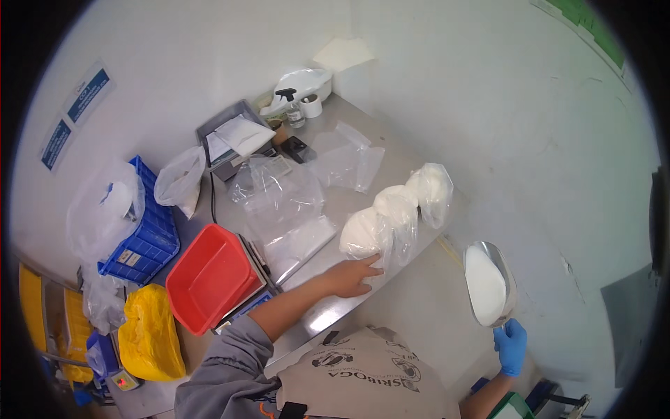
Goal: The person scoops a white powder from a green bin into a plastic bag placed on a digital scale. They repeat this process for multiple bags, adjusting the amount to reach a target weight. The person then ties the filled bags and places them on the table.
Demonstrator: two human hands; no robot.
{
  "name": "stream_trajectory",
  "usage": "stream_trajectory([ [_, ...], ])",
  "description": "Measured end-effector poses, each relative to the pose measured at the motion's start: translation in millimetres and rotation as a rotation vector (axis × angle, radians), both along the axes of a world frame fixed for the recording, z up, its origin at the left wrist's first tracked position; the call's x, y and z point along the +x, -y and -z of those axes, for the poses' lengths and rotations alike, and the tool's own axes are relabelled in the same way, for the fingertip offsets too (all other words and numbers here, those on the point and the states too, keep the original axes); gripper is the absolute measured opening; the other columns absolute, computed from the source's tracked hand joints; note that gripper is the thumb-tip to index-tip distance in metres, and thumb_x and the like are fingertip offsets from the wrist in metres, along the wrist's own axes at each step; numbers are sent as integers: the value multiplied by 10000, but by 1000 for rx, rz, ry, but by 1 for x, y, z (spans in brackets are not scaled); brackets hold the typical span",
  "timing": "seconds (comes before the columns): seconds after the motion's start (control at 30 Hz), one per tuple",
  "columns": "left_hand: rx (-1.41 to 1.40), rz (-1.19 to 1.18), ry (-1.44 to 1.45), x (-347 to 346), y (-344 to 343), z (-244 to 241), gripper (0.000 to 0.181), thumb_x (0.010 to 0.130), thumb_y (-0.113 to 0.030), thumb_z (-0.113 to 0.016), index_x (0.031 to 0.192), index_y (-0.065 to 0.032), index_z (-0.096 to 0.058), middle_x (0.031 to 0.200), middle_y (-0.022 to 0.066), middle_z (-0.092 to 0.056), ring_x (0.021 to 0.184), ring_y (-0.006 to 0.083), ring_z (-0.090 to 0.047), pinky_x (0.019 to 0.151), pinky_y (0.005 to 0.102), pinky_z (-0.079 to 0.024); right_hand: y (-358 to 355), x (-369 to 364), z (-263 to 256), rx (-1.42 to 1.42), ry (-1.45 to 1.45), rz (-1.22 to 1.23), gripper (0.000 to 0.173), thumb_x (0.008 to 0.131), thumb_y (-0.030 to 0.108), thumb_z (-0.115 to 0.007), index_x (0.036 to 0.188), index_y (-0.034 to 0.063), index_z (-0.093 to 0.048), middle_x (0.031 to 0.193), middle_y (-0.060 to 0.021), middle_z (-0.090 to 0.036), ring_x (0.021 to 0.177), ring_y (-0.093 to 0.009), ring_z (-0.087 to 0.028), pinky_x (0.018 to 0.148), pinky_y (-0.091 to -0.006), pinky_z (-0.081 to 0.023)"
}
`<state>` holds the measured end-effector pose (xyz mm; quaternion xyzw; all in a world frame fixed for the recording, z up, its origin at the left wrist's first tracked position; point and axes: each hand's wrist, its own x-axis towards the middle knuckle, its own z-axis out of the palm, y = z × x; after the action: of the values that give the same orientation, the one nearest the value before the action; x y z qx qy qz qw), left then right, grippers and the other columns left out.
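My left hand (352,276), bare, reaches over the steel table (335,309) with its fingers apart, a fingertip at the nearest of several clear plastic bags of white powder (361,233). Those bags stand in a row towards the table's far right edge. Off that edge, at the right, my right hand (510,348) in a blue glove is closed on the handle of a metal scoop (509,293), which is heaped with white powder (484,285). Flat clear plastic bags (282,199) lie to the left of the filled ones.
A red plastic tray (209,277) sits on a scale at the left, beside a yellow plastic bag (149,335). Behind are a blue crate (152,230) with a plastic liner, a grey bin (230,118) holding papers, a spray bottle (294,114) and a white roll (312,107).
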<state>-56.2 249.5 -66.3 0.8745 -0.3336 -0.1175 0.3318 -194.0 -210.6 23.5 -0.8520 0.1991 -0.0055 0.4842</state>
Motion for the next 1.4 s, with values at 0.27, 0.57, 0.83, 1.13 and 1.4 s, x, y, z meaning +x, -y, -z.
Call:
stream_trajectory([
  [0.27,24,-633,199,108,-74,-16,383,865,-245,-705,1229,-126,-699,1350,110,-616,913,216,-705,816,385,-556,6,22,10,27,17,-29,282,839,137,-712,703,45,-483,592,-4,-487,484,-73,-463,435,-271,-366],
  [0.57,797,-894,97,158,-126,-4,322,849,-188,-636,1128,-47,-714,1169,155,-690,1063,361,-682,911,480,-536,-2,23,8,-23,-14,-52,295,820,138,-731,686,36,-489,584,-6,-475,482,-75,-459,436,-283,-377],
  [0.83,-61,-708,770,51,-201,-213,203,755,109,-579,921,-2,-615,933,147,-649,822,316,-676,708,396,-524,-29,33,12,7,23,-152,317,799,150,-749,674,36,-480,587,8,-453,505,-69,-444,448,-287,-373],
  [1.13,-175,-1514,780,-186,-353,-255,325,798,-72,-740,1107,4,-679,976,135,-725,845,241,-690,781,334,-536,-112,73,-3,-9,73,-432,342,783,202,-784,696,9,-515,590,1,-440,560,-76,-405,491,-305,-357],
  [1.4,451,-1050,325,-207,-266,-149,622,853,-116,-656,1433,-33,-447,1304,265,-595,1007,472,-661,872,504,-544,-238,100,-46,-147,159,-945,409,797,305,-800,750,-25,-564,614,-133,-482,563,-203,-462,563,-362,-416],
])
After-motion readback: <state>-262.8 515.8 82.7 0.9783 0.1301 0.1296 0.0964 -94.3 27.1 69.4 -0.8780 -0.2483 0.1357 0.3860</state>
